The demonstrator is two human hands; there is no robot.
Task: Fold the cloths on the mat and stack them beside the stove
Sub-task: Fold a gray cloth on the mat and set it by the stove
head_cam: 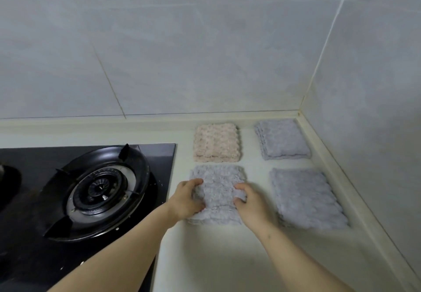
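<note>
The grey folded cloth (pixel 217 191) lies just right of the stove (pixel 91 189), between the hands, with the left hand (pixel 186 200) gripping its left edge and the right hand (pixel 250 202) its right.

The pale countertop (pixel 205 257) is carrying a black gas stove (pixel 91 189) at its left. Four folded cloths are lying directly on it, each apart: pink cloth (pixel 216 142) and rear grey cloth (pixel 282 139) behind, front-left grey cloth (pixel 218 191) and front-right grey cloth (pixel 307 198) nearer.
</note>
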